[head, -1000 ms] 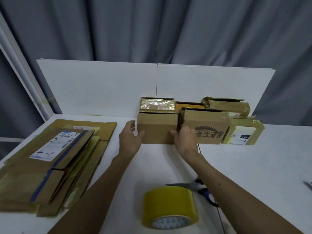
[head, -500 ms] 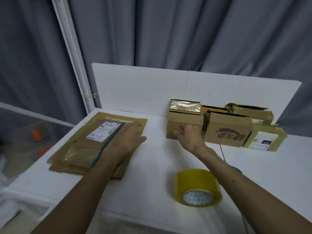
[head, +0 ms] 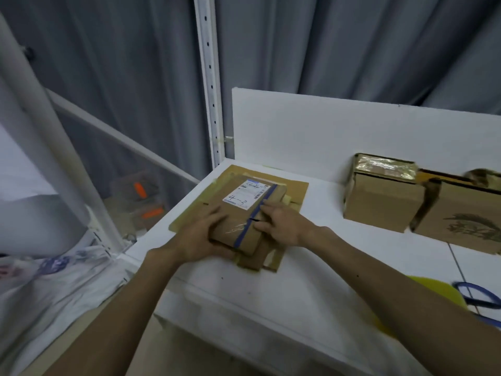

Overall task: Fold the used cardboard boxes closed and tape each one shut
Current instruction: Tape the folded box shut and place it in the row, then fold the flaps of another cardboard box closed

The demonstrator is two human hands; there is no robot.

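Left hand (head: 199, 237) now grips the near-left corner of the top flattened box (head: 245, 215) on the stack of flat cardboard (head: 294, 189) at the bench's left end, by the back-left corner. Thumb lies over the top face; fingers appear curled under the near edge, closed on the card. Right hand (head: 282, 222) rests on the same box's right side, fingers (head: 261, 226) spread flat along the blue tape stripe. Whether it grips the edge or only presses down, cannot tell.

Change: a second ago both hands were at the plain taped box (head: 382, 200) against the white backboard (head: 311, 126), squaring it into the row. Half a second ago the left hand had already crossed to the stack while the right stayed on that box. Now both have left it. View has swung left with them.

Reading: the taped box looks finished and parked with the printed box (head: 466, 218) beside it along the back edge. Next cycle is starting: top flat, the one with the white label marked "4-3", is being picked off the pile.

Yellow tape roll (head: 433, 289) and blue-handled scissors (head: 479, 294) lie near the bench's front edge on the right, mostly hidden behind the right forearm, well apart from the stack.

Next call, as a judgement: lift the flat clear, bring it to open bench, pop it into shape. Lower sheets could drag along with it.
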